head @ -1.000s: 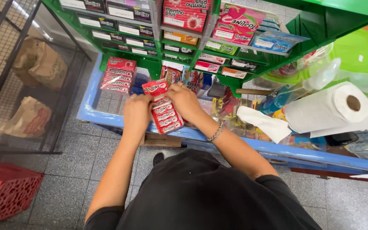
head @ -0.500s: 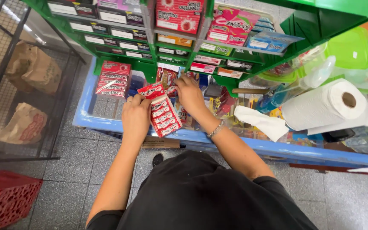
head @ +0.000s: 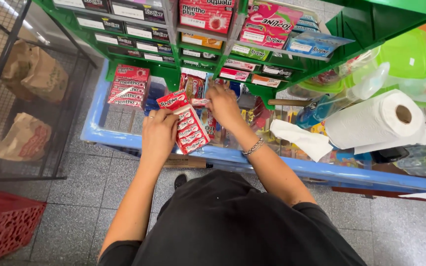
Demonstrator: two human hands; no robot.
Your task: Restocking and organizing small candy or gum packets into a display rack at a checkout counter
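My left hand (head: 158, 134) grips an open red box of gum packs (head: 187, 128), held tilted above the front edge of a blue counter (head: 272, 165). Its red lid flap stands up at the top. My right hand (head: 223, 102) pinches one small red gum pack (head: 199, 102) just beyond the box's upper end. A bead bracelet sits on my right wrist. A second, full red box of gum packs (head: 128, 86) rests on the counter to the left.
A green display rack (head: 213, 29) with candy and gum boxes stands behind the counter. A paper towel roll (head: 375, 120) and plastic containers lie at right. A wire cage (head: 20, 93) with paper bags and a red crate (head: 3, 229) stand at left.
My right hand has lifted off the box in my left hand and moved up toward the rack, now holding a single gum pack. The box has stayed about where it was.
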